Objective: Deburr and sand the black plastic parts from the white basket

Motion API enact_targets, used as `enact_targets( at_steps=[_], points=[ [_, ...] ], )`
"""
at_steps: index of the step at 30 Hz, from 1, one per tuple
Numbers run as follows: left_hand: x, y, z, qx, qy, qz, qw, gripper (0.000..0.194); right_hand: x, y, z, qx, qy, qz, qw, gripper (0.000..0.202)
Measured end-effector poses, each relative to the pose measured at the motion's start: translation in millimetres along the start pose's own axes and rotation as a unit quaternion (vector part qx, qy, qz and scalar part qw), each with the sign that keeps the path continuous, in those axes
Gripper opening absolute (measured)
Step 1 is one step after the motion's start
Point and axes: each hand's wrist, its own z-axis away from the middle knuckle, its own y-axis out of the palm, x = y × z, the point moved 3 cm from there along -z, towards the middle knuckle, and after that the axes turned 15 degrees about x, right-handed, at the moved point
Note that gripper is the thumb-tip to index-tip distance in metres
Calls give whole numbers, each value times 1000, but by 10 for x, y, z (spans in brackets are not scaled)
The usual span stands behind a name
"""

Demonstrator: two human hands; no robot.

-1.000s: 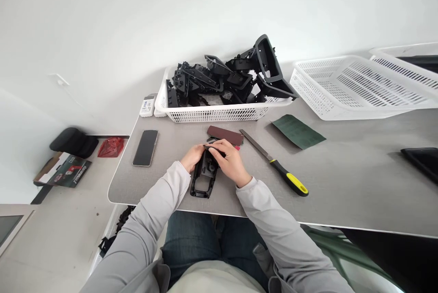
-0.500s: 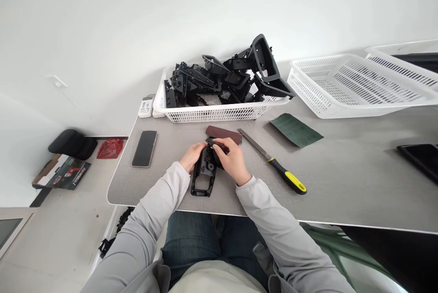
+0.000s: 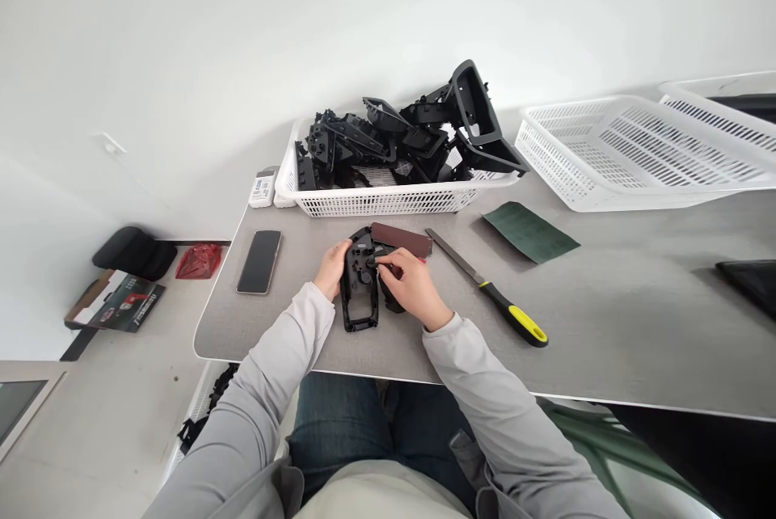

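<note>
My left hand grips the left edge of a black plastic housing, a long frame with an opening at its near end. The housing stands tilted over the table, its ribbed inner side facing me. My right hand is closed in a pinch at the housing's right side, fingertips by its inner posts. Whatever small dark thing is between those fingertips is too small to name. Beneath the right hand lies a black part, mostly covered. Behind the housing rests a maroon strip, partly hidden.
A file with a black-yellow handle and a green sheet lie to the right. At the back, a white basket holds several black plastic parts, beside another white basket. A phone lies left.
The housing has been raised and turned, showing more of its inner side. My left hand has slid lower and left along its edge; my right fingertips have moved down from its top end.
</note>
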Motion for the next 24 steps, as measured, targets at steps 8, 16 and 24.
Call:
enact_targets(
  at_steps=[8, 16, 24],
  points=[
    [-1, -5, -16, 14, 38, -20, 999, 20, 147, 7, 13, -16, -67, -45, 997, 17],
    [-64, -43, -15, -55, 45, 6, 997, 24, 51, -20, 14, 30, 10, -11, 999, 15],
    [-60, -59, -22, -77, 46, 13, 996, 24, 246, 180, 82, 32, -110, 34, 993, 15]
  ],
)
